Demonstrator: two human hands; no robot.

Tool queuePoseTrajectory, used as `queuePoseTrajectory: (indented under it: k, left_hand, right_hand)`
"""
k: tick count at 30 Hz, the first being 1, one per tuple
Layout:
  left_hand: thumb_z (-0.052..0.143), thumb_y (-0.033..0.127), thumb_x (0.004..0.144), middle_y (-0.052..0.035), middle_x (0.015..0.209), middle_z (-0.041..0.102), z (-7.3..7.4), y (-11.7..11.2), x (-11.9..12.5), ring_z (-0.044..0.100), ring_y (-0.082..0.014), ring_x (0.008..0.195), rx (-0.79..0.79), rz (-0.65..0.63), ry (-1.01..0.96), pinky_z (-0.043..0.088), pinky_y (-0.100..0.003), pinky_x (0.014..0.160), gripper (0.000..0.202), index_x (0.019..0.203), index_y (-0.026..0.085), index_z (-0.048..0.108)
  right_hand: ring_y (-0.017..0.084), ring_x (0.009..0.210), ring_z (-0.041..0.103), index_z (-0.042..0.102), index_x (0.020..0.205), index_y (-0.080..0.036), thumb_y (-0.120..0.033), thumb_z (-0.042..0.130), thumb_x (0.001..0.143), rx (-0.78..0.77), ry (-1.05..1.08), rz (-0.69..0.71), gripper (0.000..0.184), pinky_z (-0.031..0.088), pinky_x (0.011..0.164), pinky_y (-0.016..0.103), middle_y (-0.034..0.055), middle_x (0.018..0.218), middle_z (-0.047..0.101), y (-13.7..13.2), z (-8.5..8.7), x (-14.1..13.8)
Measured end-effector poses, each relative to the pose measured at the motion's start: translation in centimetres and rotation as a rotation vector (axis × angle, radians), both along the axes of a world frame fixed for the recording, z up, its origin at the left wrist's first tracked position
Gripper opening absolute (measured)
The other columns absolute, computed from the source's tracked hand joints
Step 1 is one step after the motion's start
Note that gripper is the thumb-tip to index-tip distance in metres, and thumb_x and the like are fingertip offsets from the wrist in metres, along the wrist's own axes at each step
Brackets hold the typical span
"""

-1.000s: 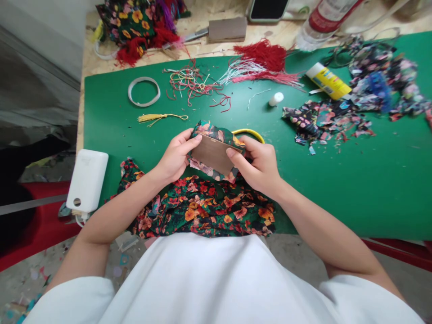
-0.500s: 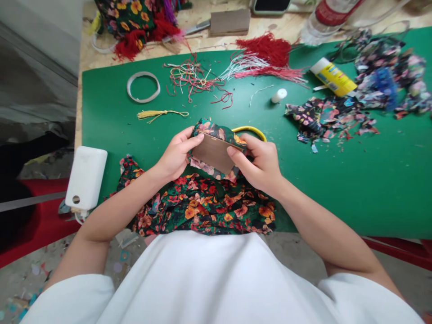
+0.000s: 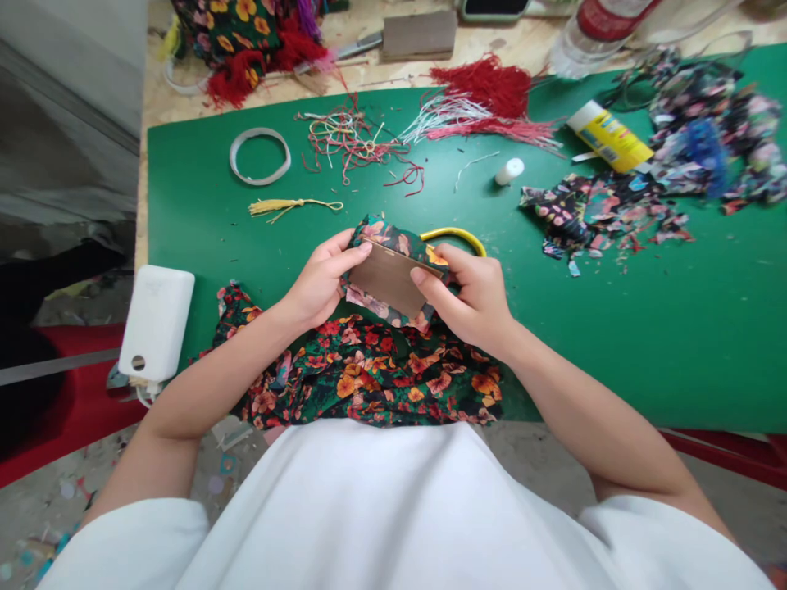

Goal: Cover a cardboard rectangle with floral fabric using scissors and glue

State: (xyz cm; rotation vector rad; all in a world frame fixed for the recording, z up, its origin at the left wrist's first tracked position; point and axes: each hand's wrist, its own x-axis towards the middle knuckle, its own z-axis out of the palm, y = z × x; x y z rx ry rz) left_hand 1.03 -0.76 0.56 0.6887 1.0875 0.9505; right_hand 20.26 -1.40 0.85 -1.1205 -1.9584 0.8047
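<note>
Between my two hands is a flat brown rectangular board (image 3: 390, 281) with a piece of floral fabric (image 3: 393, 235) behind it, showing past its upper and lower edges. My left hand (image 3: 325, 279) grips the left end, thumb on the board's upper left corner. My right hand (image 3: 470, 295) holds the right end, thumb pressed on the board's face. Below them a larger floral cloth (image 3: 369, 377) lies crumpled along the table's near edge. A yellow curved handle (image 3: 458, 237) shows just behind my right hand; the rest of it is hidden.
On the green mat (image 3: 615, 328) lie a tape roll (image 3: 261, 133), a yellow tassel (image 3: 288, 206), tangled cords (image 3: 350, 139), red tassels (image 3: 485, 90), a glue stick (image 3: 610, 138), its white cap (image 3: 510, 171) and fabric scraps (image 3: 590, 209). A white power bank (image 3: 156, 319) sits at the left edge.
The view has shifted very slightly. Both hands keep the same hold on the board and fabric, and my right thumb has slid a touch to the left.
</note>
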Motion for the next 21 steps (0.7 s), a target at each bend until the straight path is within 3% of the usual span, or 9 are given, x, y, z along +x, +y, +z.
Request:
queuePoseTrajectory:
  k: [14,21]
  left_hand:
    - [0.073,0.031,0.075,0.0003,0.084,0.071,-0.12,0.08,-0.08,0.062,-0.0145,0.078,0.003,-0.012,0.015,0.045,-0.023,0.072,0.021,0.091,0.018,0.068]
    - [0.073,0.031,0.075,0.0004,0.083,0.071,-0.21,0.06,-0.06,0.061,-0.0142,0.076,0.015,-0.008,0.023,0.044,-0.022,0.070,0.020,0.090,0.019,0.068]
  right_hand:
    - [0.007,0.046,0.028,0.036,0.065,-0.021,-0.029,0.054,0.089,-0.034,-0.013,0.023,0.031,0.022,0.047,0.024,-0.0069,0.050,0.032,0.00,-0.13,0.02]
    - [0.006,0.045,0.029,0.037,0.065,-0.021,-0.027,0.055,0.089,0.022,-0.014,0.028,0.031,0.023,0.046,0.022,-0.0073,0.051,0.033,0.08,-0.19,0.00]
